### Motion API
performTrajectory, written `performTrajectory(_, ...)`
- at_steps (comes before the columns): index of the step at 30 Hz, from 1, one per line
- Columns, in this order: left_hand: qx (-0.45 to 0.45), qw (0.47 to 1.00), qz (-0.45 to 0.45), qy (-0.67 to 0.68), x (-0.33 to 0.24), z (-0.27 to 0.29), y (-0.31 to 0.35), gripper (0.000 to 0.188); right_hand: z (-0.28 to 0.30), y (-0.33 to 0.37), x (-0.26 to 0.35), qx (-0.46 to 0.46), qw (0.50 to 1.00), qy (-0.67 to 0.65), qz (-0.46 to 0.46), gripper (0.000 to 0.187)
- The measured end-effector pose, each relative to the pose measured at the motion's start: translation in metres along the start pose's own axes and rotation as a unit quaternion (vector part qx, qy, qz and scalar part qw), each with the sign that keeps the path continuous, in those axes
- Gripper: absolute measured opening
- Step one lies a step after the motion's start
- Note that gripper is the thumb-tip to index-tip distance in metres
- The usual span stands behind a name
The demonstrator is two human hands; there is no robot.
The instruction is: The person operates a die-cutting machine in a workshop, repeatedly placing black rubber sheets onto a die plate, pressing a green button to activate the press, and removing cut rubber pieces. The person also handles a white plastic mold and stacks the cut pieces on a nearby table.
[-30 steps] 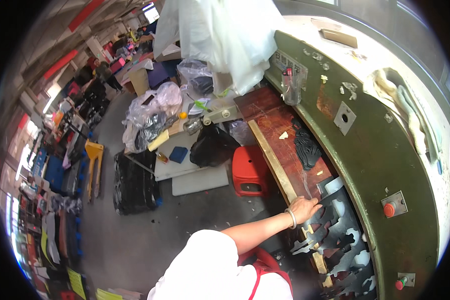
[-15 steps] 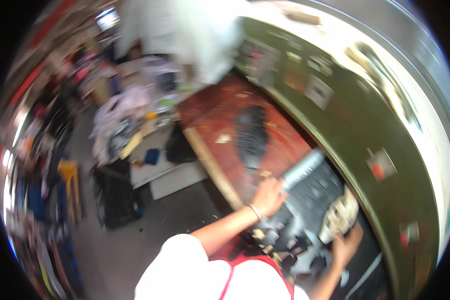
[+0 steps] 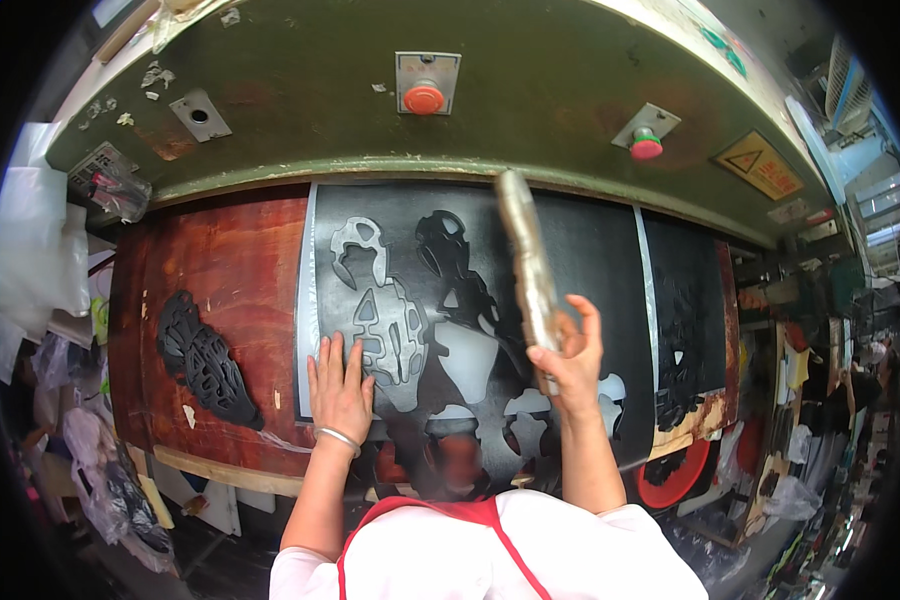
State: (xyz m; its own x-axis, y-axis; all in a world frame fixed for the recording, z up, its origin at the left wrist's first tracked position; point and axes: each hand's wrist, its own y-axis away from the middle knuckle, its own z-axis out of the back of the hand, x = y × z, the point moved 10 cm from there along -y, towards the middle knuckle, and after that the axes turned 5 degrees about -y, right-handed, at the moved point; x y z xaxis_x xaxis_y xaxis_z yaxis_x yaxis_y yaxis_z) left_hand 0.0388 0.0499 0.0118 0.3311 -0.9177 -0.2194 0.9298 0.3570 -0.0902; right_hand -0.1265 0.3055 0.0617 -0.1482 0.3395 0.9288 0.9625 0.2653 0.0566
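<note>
My right hand (image 3: 573,365) is closed round the lower end of a pale metal cutting die (image 3: 526,255), tilted up on edge above a black sheet (image 3: 595,250). My left hand (image 3: 340,398) lies flat on the sheet's left part, fingers stretched. Just beyond its fingertips is a shoe-upper-shaped, grey-looking cut-out area (image 3: 402,345) with several openings. Right of that, a dark cut shape (image 3: 442,240) shows in the sheet. Several more cut-outs with pale gaps lie along the near edge.
Black shoe-upper pieces (image 3: 205,360) lie on the reddish board (image 3: 250,270) at left. A green machine beam (image 3: 310,100) spans the far side, bearing a red button (image 3: 423,98) and another button (image 3: 646,145). A red round container (image 3: 675,475) sits below the right edge.
The view has turned right and squared up to the machine. My right hand has lifted the die and tipped it on edge. My left hand now lies flat on the sheet.
</note>
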Motion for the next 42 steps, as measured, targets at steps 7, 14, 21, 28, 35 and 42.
performTrajectory(7,-0.029,0.999,-0.022,-0.015,-0.003,-0.002,0.007,0.056,0.051,0.046,0.059,-0.061,0.972,0.178,0.141,0.073)
performTrajectory(14,-0.019,1.000,-0.024,-0.003,-0.003,-0.001,0.000,0.054,0.031,0.015,0.021,-0.022,0.914,0.396,0.086,0.075)
performTrajectory(21,-0.101,0.978,0.003,0.184,0.023,0.036,-0.008,0.041,0.011,-0.021,0.001,0.034,0.829,0.505,0.237,0.091)
performTrajectory(28,-0.073,0.980,0.154,0.104,0.077,0.051,0.012,0.015,0.051,-0.081,0.059,-0.127,0.874,0.432,0.180,0.071)
performTrajectory(35,-0.128,0.970,0.184,0.099,0.078,0.008,-0.041,0.025,0.011,-0.196,0.144,-0.231,0.715,0.570,0.332,0.094)
performTrajectory(42,-0.151,0.962,0.197,0.112,0.090,0.008,-0.120,0.029,0.027,-0.193,0.120,-0.227,0.713,0.548,0.374,0.097)
